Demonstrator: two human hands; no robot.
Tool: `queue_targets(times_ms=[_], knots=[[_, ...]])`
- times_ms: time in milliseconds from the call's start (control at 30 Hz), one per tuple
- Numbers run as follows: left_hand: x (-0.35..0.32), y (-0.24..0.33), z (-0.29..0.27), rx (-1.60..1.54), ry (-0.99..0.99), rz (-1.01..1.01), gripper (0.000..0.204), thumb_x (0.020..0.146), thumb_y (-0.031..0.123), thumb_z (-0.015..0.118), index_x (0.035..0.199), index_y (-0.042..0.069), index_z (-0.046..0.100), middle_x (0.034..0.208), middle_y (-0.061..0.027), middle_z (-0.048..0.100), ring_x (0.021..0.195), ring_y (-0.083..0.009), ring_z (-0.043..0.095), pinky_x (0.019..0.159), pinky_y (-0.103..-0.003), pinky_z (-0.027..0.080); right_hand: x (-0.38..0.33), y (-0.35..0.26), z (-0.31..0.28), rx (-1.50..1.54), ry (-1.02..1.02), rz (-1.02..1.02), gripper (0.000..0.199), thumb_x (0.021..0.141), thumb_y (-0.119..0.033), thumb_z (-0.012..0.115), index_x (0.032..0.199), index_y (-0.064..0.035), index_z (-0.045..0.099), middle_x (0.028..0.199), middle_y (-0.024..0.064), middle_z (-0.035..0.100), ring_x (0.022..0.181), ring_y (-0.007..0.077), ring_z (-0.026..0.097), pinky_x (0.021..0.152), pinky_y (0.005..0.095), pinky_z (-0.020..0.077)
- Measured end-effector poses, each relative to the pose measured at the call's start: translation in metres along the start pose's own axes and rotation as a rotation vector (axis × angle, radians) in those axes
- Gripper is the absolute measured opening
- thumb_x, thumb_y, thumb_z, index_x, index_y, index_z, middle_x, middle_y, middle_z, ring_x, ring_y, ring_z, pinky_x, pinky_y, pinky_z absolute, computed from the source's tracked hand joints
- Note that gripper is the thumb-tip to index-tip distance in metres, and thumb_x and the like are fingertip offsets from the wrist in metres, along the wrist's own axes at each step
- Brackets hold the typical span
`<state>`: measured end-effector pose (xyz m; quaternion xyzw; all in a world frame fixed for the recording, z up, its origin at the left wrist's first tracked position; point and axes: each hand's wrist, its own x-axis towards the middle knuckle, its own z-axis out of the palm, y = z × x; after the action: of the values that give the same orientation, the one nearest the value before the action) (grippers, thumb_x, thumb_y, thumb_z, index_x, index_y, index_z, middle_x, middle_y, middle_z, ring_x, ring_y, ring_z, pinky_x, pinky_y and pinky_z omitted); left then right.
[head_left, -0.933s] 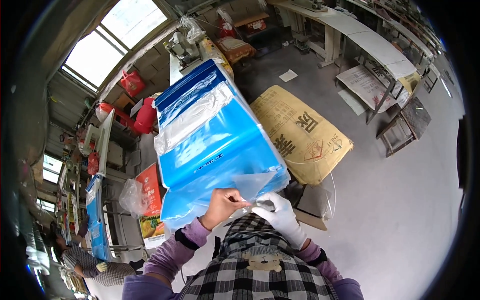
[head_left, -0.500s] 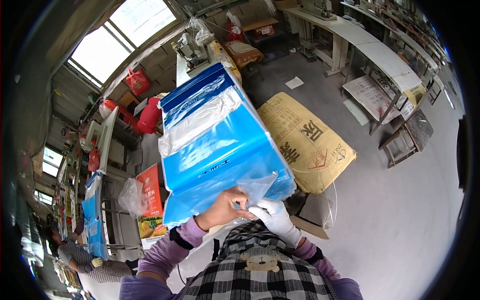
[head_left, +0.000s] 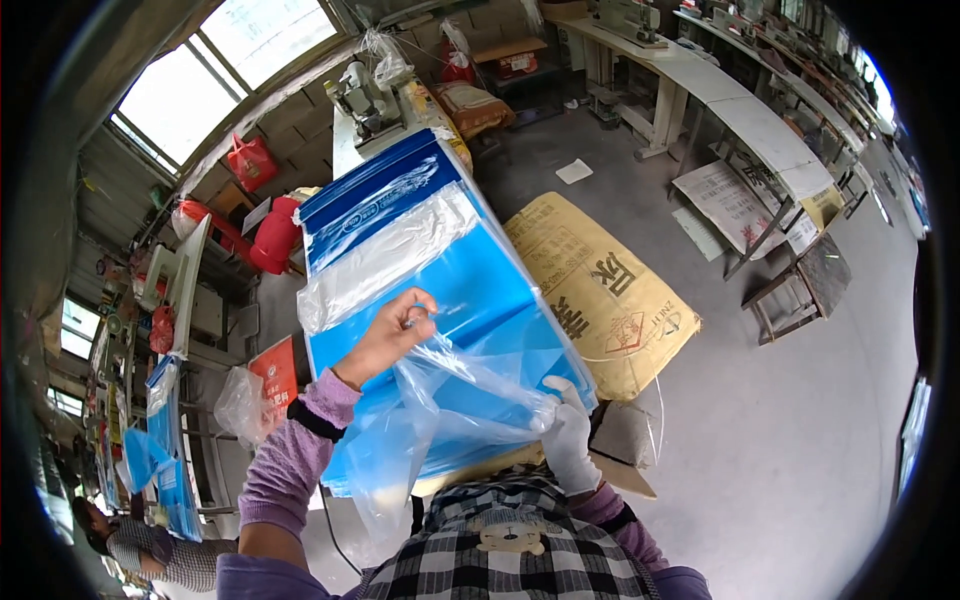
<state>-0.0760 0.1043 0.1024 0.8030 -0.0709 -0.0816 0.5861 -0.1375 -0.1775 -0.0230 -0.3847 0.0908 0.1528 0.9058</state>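
Between my two hands stretches a clear plastic bag (head_left: 415, 415), its film loose and hanging over the table's near edge. My bare left hand (head_left: 390, 335) pinches the film above the middle of the stack. In a white glove, my right hand (head_left: 568, 435) is closed on the bag's other end near the right front corner. Beneath both lies a pile of printed blue plastic bags (head_left: 480, 275), with a strip of crumpled clear film (head_left: 395, 255) across it toward the far end.
A yellow printed sack (head_left: 610, 290) lies right of the pile. Beyond its far end stands a sewing machine (head_left: 365, 100). A wooden stool (head_left: 800, 285) and long white worktables (head_left: 715, 85) are at the right. At the left, a co-worker (head_left: 165, 550) is beside another blue stack (head_left: 170, 450).
My hands have moved apart, the left one up and to the left, spreading the clear bag between them. At the far left, the co-worker now has a blue sheet raised.
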Motion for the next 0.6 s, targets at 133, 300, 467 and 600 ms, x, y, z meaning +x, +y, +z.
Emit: queue_targets(times_ms=[133, 300, 467, 600], knots=[[0.027, 0.036, -0.001, 0.839, -0.469, 0.285, 0.063, 0.075, 0.013, 0.079, 0.132, 0.010, 0.050, 0.082, -0.0059, 0.058, 0.079, -0.0185, 0.060, 0.069, -0.033, 0.047, 0.010, -0.026, 0.020, -0.360, -0.098, -0.057, 0.053, 0.083, -0.008, 0.060, 0.134, -0.0053, 0.047, 0.068, -0.0028, 0.041, 0.055, 0.0073, 0.039, 0.052, 0.0226, 0.0328], [0.052, -0.007, 0.013, 0.716, -0.418, 0.293, 0.043, 0.081, -0.004, 0.062, 0.123, 0.006, 0.055, 0.092, -0.0101, 0.064, 0.085, -0.0214, 0.065, 0.073, -0.034, 0.051, 0.018, -0.029, 0.052, -1.404, -0.122, -0.630, 0.066, 0.075, -0.020, 0.079, 0.134, -0.0097, 0.049, 0.064, 0.0047, 0.050, 0.049, 0.0165, 0.048, 0.050, 0.0282, 0.0411], [0.057, -0.036, 0.037, -0.402, -0.027, -0.365, 0.023, 0.095, -0.002, 0.040, 0.111, 0.000, 0.056, 0.083, -0.0023, 0.059, 0.068, -0.0129, 0.056, 0.063, -0.026, 0.047, 0.049, -0.040, 0.024, -1.142, 0.165, -0.693, 0.021, 0.096, -0.016, 0.056, 0.113, -0.0047, 0.061, 0.079, 0.0073, 0.058, 0.070, 0.0190, 0.060, 0.062, 0.0316, 0.0495], [0.079, -0.043, 0.052, -0.189, -0.038, -0.419, 0.019, 0.093, 0.003, 0.053, 0.112, 0.003, 0.055, 0.080, -0.0019, 0.058, 0.069, -0.0126, 0.057, 0.066, -0.027, 0.048, 0.072, -0.036, 0.030, 0.124, 0.191, 0.026, 0.027, 0.104, -0.026, 0.044, 0.092, -0.0061, 0.059, 0.078, -0.0028, 0.054, 0.068, 0.0106, 0.051, 0.060, 0.0256, 0.0434]])
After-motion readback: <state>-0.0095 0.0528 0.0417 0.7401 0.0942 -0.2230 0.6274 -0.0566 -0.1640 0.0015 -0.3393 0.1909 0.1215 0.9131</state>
